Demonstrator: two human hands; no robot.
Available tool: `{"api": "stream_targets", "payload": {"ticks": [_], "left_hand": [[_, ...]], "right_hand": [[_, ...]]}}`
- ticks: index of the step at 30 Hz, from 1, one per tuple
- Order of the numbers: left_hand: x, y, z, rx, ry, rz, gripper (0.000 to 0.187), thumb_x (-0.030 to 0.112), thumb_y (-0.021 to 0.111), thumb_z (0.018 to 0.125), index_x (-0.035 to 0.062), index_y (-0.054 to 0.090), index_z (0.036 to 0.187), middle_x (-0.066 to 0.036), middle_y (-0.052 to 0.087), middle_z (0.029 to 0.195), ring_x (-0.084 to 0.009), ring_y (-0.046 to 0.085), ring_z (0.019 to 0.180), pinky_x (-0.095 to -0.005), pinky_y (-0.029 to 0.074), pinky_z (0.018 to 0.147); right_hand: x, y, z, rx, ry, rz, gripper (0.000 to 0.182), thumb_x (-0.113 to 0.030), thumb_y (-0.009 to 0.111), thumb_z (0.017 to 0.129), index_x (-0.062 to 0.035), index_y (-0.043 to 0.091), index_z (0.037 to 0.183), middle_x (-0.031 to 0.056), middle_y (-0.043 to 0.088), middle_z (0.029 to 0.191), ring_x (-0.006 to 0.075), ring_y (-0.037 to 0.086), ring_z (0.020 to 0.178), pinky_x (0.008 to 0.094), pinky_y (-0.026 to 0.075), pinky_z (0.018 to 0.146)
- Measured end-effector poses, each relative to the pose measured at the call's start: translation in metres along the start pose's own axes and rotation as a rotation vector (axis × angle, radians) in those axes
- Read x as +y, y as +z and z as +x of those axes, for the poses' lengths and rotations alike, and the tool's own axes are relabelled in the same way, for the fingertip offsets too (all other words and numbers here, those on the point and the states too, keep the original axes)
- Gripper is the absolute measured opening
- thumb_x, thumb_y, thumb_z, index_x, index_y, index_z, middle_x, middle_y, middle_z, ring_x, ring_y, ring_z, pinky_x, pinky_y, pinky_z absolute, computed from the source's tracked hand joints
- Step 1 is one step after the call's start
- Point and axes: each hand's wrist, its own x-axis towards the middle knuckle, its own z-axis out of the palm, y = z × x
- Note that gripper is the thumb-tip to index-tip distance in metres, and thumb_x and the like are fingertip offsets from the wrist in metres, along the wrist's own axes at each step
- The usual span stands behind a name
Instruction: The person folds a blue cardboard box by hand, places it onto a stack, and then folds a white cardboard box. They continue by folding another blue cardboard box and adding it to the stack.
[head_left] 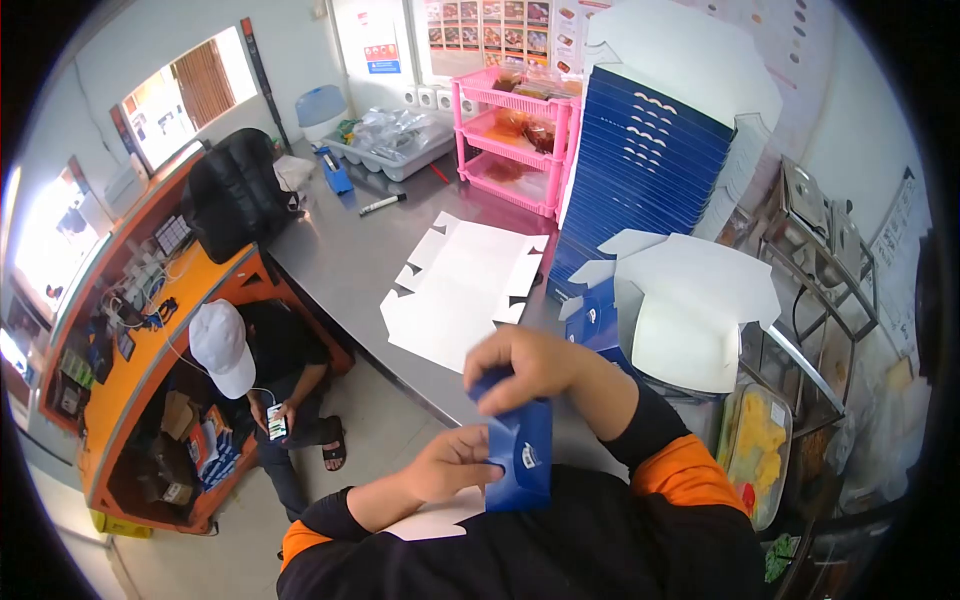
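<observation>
Close to my body, a blue cardboard box (pixel 530 462) with a small white logo is held between both hands. My left hand (pixel 447 466) grips its left side, fingers curled, with a white flap below. My right hand (pixel 525 368) is closed over the box's upper end from above. Beyond them, an unfolded white cardboard sheet (pixel 462 290) with notched edges lies on the metal table (pixel 340 250). Right of it stand a tall stack of blue-and-white boxes (pixel 650 150) and an open box with a white inside (pixel 688 335).
A pink rack (pixel 508 140), a grey tray of plastic bags (pixel 405 150), a marker (pixel 382 204) and a blue tape dispenser (pixel 334 172) are at the back. A tray of yellow food (pixel 757 450) is at right. A seated person (pixel 262 355) holds a phone at left.
</observation>
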Motion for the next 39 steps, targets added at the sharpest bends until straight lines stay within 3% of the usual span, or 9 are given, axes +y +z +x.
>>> {"api": "stream_targets", "payload": {"ticks": [4, 10, 14, 18, 22, 27, 29, 33, 39], "left_hand": [[-0.012, -0.01, -0.002, -0.035, 0.018, 0.052, 0.03, -0.008, 0.049, 0.082, -0.0005, 0.047, 0.111, -0.003, 0.058, 0.094, -0.0064, 0.055, 0.079, -0.019, 0.043, 0.064], [-0.008, -0.025, 0.004, -0.083, -0.008, 0.02, 0.03, -0.006, 0.053, 0.079, 0.0022, 0.049, 0.108, 0.001, 0.057, 0.088, -0.0019, 0.051, 0.075, -0.0158, 0.04, 0.06], [0.008, -0.083, 0.005, -0.417, -0.054, -0.053, 0.059, 0.037, 0.06, 0.081, 0.0004, 0.042, 0.123, -0.015, 0.056, 0.11, -0.0249, 0.055, 0.102, -0.0343, 0.043, 0.086], [0.027, -0.12, -0.005, 0.12, 0.725, -0.481, 0.075, 0.049, 0.056, 0.078, -0.0059, 0.036, 0.126, -0.019, 0.042, 0.129, -0.031, 0.044, 0.116, -0.0444, 0.035, 0.097], [0.06, -0.06, -0.028, -0.036, 0.843, -0.185, 0.066, 0.041, 0.056, 0.081, -0.0068, 0.039, 0.124, -0.017, 0.045, 0.125, -0.03, 0.046, 0.114, -0.043, 0.036, 0.096], [0.057, -0.059, -0.048, 0.695, 0.981, 0.472, 0.033, 0.007, 0.058, 0.079, -0.0079, 0.053, 0.107, -0.01, 0.056, 0.104, -0.0161, 0.053, 0.094, -0.0284, 0.041, 0.083], [0.057, -0.059, -0.052, 0.726, 0.989, 0.282, 0.027, 0.001, 0.055, 0.078, -0.0079, 0.052, 0.103, -0.011, 0.057, 0.098, -0.0158, 0.056, 0.085, -0.0273, 0.045, 0.077], [0.075, -0.038, -0.046, 0.648, 1.017, -0.018, 0.038, -0.001, 0.054, 0.077, -0.0084, 0.043, 0.112, -0.015, 0.057, 0.098, -0.0224, 0.059, 0.087, -0.0327, 0.047, 0.081], [0.081, -0.029, -0.032, 0.576, 0.977, -0.08, 0.038, 0.001, 0.056, 0.077, -0.0056, 0.044, 0.112, -0.013, 0.056, 0.102, -0.0228, 0.057, 0.093, -0.0335, 0.045, 0.085]], "right_hand": [[-0.011, 0.003, 0.001, 0.212, -0.18, -0.333, 0.025, -0.022, 0.069, 0.068, -0.0014, 0.062, 0.08, 0.0064, 0.055, 0.079, 0.0183, 0.054, 0.074, 0.0276, 0.042, 0.065], [-0.002, 0.006, 0.009, -0.351, -0.154, -0.211, 0.025, -0.017, 0.068, 0.071, -0.0053, 0.066, 0.092, 0.0042, 0.052, 0.068, 0.0162, 0.05, 0.07, 0.0278, 0.039, 0.061], [-0.02, -0.022, -0.002, -0.072, 0.031, 0.018, 0.024, -0.006, 0.065, 0.071, -0.001, 0.063, 0.095, 0.0038, 0.059, 0.069, 0.0085, 0.054, 0.062, 0.021, 0.04, 0.055], [0.016, -0.061, 0.004, 0.557, -0.338, 0.66, 0.021, -0.003, 0.06, 0.075, -0.002, 0.055, 0.095, 0.0078, 0.061, 0.078, 0.0148, 0.06, 0.07, 0.0285, 0.051, 0.065], [0.023, -0.046, 0.028, 0.877, -0.351, 1.102, 0.023, -0.009, 0.057, 0.079, -0.0033, 0.052, 0.101, 0.0083, 0.06, 0.087, 0.0179, 0.06, 0.074, 0.0337, 0.053, 0.067], [0.031, -0.023, 0.042, 1.152, -0.104, 1.073, 0.028, -0.023, 0.046, 0.09, -0.0074, 0.048, 0.113, 0.0073, 0.055, 0.104, 0.0199, 0.052, 0.099, 0.0325, 0.041, 0.086], [0.035, 0.002, 0.049, 1.51, -0.39, 0.436, 0.034, -0.024, 0.044, 0.09, -0.0075, 0.04, 0.12, 0.0104, 0.043, 0.12, 0.0223, 0.041, 0.112, 0.0335, 0.035, 0.092], [0.035, 0.091, 0.046, 0.826, -0.772, -1.031, 0.063, -0.032, 0.065, 0.067, -0.0271, 0.043, 0.126, 0.014, 0.024, 0.14, 0.0361, 0.014, 0.131, 0.0569, -0.007, 0.102], [0.008, 0.053, 0.029, 0.659, -0.957, -1.045, 0.038, -0.016, 0.057, 0.073, -0.0174, 0.057, 0.11, 0.0131, 0.043, 0.128, 0.0297, 0.032, 0.125, 0.0518, 0.019, 0.103]]}}
